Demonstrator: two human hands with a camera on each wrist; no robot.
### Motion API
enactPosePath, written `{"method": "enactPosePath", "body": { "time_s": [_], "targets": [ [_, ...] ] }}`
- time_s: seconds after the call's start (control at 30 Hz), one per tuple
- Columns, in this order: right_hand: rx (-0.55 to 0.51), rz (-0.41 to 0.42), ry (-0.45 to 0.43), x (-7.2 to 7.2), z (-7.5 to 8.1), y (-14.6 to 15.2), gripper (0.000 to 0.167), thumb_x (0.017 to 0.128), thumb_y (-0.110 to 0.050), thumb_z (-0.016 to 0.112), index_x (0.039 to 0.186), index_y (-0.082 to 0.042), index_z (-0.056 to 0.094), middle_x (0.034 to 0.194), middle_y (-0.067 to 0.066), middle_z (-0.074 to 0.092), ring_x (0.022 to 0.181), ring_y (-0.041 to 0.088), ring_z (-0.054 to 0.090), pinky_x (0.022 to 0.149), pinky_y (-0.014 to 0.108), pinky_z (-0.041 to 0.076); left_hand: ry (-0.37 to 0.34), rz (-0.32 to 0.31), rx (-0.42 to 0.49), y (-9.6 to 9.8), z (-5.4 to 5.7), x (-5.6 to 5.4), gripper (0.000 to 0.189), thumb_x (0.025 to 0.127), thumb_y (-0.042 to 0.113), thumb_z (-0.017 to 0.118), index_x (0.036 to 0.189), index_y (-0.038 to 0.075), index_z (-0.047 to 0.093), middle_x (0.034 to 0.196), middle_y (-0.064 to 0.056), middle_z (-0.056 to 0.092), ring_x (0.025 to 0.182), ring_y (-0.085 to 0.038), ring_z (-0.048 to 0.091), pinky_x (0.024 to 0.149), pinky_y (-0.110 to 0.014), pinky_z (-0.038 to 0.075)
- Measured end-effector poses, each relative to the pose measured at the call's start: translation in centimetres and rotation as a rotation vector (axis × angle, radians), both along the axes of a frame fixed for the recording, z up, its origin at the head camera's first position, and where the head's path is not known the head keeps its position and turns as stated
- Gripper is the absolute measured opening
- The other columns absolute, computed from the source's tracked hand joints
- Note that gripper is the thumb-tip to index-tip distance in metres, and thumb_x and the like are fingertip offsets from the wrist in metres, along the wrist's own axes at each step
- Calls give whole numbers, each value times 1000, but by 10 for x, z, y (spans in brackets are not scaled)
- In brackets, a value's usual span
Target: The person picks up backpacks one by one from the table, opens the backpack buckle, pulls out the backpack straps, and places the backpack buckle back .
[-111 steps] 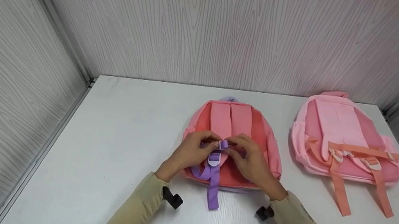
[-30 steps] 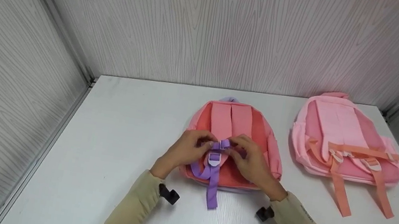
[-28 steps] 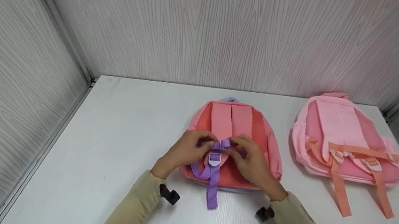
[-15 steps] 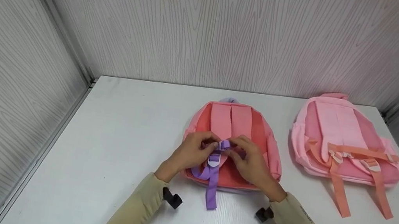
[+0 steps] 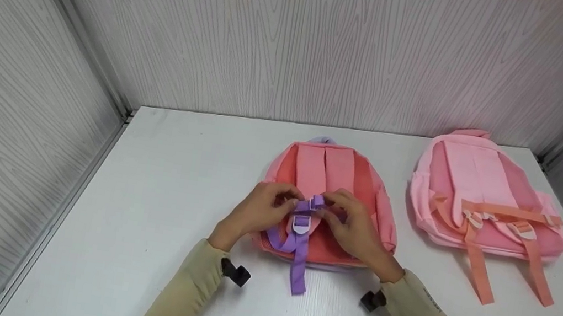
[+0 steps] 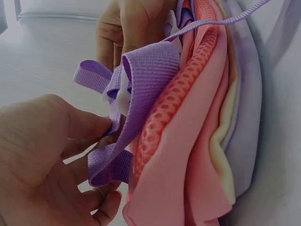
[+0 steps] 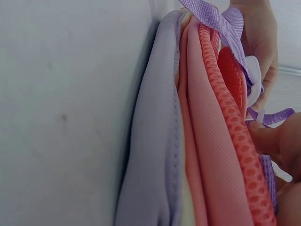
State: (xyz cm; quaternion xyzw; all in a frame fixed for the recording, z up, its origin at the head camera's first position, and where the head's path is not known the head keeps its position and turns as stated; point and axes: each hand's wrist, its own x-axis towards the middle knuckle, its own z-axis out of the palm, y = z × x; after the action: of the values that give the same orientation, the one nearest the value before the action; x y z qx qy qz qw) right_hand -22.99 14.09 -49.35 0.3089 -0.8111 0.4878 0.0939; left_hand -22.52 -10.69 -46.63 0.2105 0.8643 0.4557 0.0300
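A coral-pink backpack (image 5: 364, 181) lies on the table, straps upward. Across its middle runs a purple webbing strap (image 5: 303, 206) threaded through a small white buckle (image 5: 313, 204). My left hand (image 5: 261, 209) pinches this strap left of the buckle; in the left wrist view, its thumb and finger grip the purple webbing (image 6: 114, 120). On the other side, my right hand (image 5: 352, 225) pinches the strap at the buckle, its fingertips partly hidden. Just below, a second white buckle (image 5: 301, 224) carries a purple strap tail (image 5: 299, 272) that hangs over the bag's bottom edge.
To the right lies a lighter pink backpack (image 5: 479, 176) with orange straps (image 5: 479, 271) and white buckles. The white table (image 5: 166, 180) meets wood-grain panels (image 5: 298, 43) at the back and sides.
My left hand moved in against the buckle half a second ago and is now drawn back left, with more purple strap showing between hand and buckle. The right hand stays nearly still.
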Motion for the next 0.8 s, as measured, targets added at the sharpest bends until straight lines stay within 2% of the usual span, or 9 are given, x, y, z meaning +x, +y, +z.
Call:
{"method": "enactPosePath", "body": {
  "time_s": [0.2, 0.4, 0.67, 0.8],
  "targets": [
    [-2, 16, -3, -1, -1, -1, 27, 98, -2, 74, 124, -10, 77, 109, 5, 72, 100, 21, 69, 92, 45, 60, 4, -3, 9, -1, 0, -1, 18, 107, 10, 63, 118, 10, 76, 113, -2, 75, 100, -16, 66, 96, -37, 56],
    [8, 21, 7, -2, 0, 0, 28, 99, -3, 74, 126, -11, 76, 109, 5, 72, 99, 21, 68, 92, 44, 60, 34, -1, 19, 1, -1, -2, 17, 106, 9, 63, 117, 10, 76, 111, -2, 76, 98, -16, 66, 93, -36, 56],
    [17, 23, 44, -1, -1, 0, 27, 99, -1, 74, 125, -9, 77, 108, 5, 72, 98, 18, 67, 92, 36, 59, 63, 17, 26, 9, -4, 0, 15, 106, 8, 64, 115, 10, 76, 108, -3, 76, 94, -16, 64, 89, -34, 55],
    [10, 18, 54, -1, -1, -1, 27, 98, -1, 74, 124, -9, 77, 106, 5, 71, 96, 19, 66, 88, 30, 57, 53, 40, 38, 14, -7, 1, 17, 107, 10, 64, 118, 10, 76, 108, -2, 75, 92, -15, 63, 86, -31, 55]
  ]
}}
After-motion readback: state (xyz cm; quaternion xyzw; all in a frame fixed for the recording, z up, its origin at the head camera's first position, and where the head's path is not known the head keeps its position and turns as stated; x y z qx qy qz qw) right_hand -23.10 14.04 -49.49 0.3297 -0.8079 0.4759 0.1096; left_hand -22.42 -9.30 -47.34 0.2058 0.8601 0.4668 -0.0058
